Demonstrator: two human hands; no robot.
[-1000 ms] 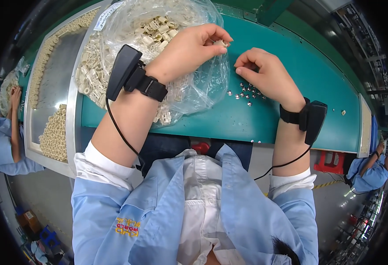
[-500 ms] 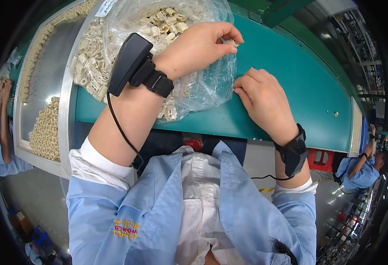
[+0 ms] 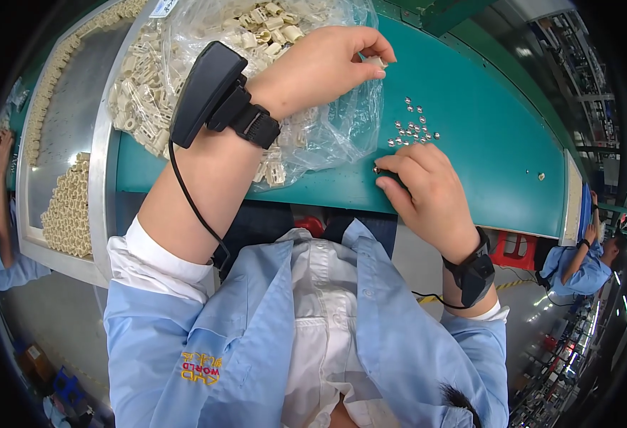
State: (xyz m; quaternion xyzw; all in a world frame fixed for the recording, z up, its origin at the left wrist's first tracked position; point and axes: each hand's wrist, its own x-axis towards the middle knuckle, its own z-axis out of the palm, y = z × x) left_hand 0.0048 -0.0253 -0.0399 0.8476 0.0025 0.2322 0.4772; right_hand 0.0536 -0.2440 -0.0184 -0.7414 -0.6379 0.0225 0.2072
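My left hand (image 3: 331, 65) reaches over a clear plastic bag (image 3: 360, 121). Its thumb and fingers pinch a small cream plastic part (image 3: 376, 62), mostly hidden by the fingertips. Many similar cream parts (image 3: 146, 100) lie in and around the bag. My right hand (image 3: 431, 196) is low over the green table, with a tiny shiny metal piece (image 3: 377, 169) at the tips of its thumb and index finger. Just beyond its knuckles, several shiny metal balls (image 3: 413, 128) lie scattered on the green tabletop (image 3: 484, 135).
At the left stands a metal-framed tray (image 3: 103, 164) with stacked cream parts (image 3: 67, 214) and a row of them along its far edge. One small loose piece (image 3: 541, 176) lies at the table's right. Co-workers in blue sit at both sides. A red stool (image 3: 511, 250) stands below.
My right hand has drawn back toward me, uncovering the metal balls, and a tiny metal piece now shows at its fingertips. My left hand has barely moved and keeps its cream part.
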